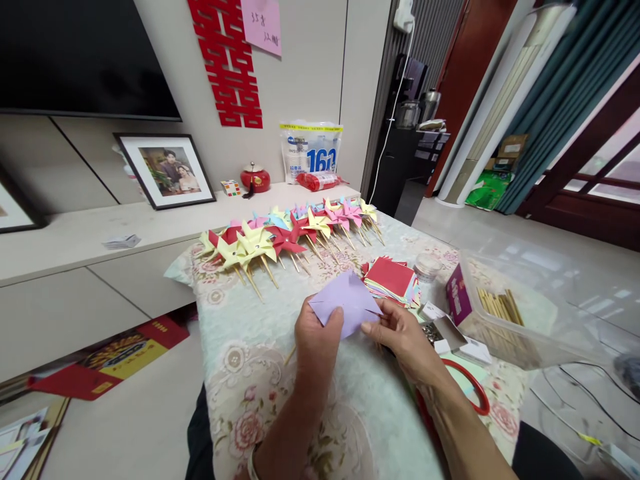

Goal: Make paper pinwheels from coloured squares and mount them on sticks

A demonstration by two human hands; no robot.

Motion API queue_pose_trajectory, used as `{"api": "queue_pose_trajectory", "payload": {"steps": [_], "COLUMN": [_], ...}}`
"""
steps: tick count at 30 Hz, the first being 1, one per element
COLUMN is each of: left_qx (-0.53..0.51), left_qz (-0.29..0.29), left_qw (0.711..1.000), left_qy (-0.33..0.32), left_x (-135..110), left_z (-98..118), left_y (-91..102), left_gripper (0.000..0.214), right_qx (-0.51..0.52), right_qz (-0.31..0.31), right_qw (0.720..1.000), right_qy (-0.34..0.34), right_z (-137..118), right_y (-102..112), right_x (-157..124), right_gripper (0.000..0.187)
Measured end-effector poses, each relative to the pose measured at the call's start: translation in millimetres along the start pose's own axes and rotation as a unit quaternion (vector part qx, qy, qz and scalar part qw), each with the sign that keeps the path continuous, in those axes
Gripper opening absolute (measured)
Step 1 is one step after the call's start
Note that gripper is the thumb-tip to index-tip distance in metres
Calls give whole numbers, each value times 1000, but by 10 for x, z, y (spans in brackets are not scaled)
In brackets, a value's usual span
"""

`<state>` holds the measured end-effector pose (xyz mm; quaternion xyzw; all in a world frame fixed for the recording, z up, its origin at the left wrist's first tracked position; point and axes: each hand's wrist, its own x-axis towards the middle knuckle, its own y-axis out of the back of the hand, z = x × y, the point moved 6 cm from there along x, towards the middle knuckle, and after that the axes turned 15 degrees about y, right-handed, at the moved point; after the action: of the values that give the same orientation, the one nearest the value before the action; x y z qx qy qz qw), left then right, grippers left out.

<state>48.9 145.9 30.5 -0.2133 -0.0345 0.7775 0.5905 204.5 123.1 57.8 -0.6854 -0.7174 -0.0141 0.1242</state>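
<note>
Beyond the held lilac paper, pinwheels crowd the table.

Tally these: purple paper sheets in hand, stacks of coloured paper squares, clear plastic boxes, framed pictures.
Purple paper sheet, held by left hand and right hand: 1
Stack of coloured paper squares: 1
Clear plastic box: 1
Framed pictures, one cut off at left: 2
Total: 5
</note>
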Motion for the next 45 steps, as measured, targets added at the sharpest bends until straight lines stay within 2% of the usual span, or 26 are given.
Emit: {"api": "queue_pose_trajectory", "payload": {"steps": [3,7,16,25,28,31,34,36,38,41,45], "left_qx": [-43,-106,-130,-123,-105,-56,10,51,64,6,-41], "left_qz": [-45,-92,-104,-102,-100,-107,-140,-173,-207,-246,-255], "left_qw": [998,988,982,982,984,986,981,972,963,952,946], "left_qy": [31,68,85,100,107,112,133,149,160,184,196], "left_x": [-23,-69,-69,-120,-115,-103,-102,-112,-126,-150,-179], "left_z": [-42,-53,-30,33,28,13,-33,-74,-105,-108,-51], "left_y": [-84,-172,-158,-168,-163,-161,-193,-227,-258,-279,-259], "left_gripper": [34,33,27,28,24,22,20,19,23,38,46], "right_qx": [1,-5,40,47,56,72,94,97,87,55,16], "right_qz": [8,25,34,92,135,217,282,301,300,276,222], "right_qw": [1000,1000,998,995,989,972,952,945,945,955,971], "right_qy": [-23,-18,-18,10,29,63,78,86,95,96,88], "right_z": [42,74,96,30,-1,-62,-89,-92,-86,-71,-68], "right_y": [-5,61,93,136,190,287,369,407,432,443,409], "right_x": [-16,-4,5,27,43,37,25,26,30,33,43], "right_gripper": [35,29,28,23,24,29,38,43,45,48,49]}}
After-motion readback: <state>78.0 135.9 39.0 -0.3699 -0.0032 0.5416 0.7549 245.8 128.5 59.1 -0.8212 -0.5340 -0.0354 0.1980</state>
